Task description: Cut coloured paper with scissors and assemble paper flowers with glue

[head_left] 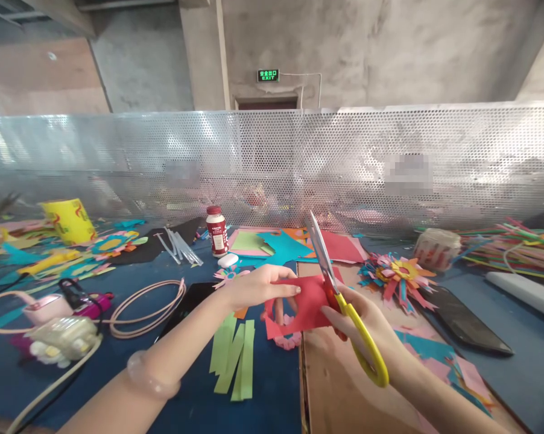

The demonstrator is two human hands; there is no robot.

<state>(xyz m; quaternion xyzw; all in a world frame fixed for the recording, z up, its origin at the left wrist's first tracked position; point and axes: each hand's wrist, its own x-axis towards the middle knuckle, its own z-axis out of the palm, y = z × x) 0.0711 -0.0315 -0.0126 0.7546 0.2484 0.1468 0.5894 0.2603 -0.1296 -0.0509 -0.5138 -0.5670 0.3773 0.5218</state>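
My left hand (258,288) pinches a piece of red paper (304,307) by its left edge, thumb on top and fingers below. A round hole is cut in the paper's left part. My right hand (366,322) grips scissors (339,295) with yellow handles. Their blades are spread and point up and away, biting into the red paper's right edge. Both hands hover over a wooden board (335,392) and the blue table cover (272,386).
Green paper strips (233,358) lie below my left arm. A paper flower (398,274), a black phone (464,322), a small bottle (216,231), a yellow tape roll (70,220), pink cable (149,304) and coloured straws (511,244) surround me. A perforated metal screen (272,163) closes the far side.
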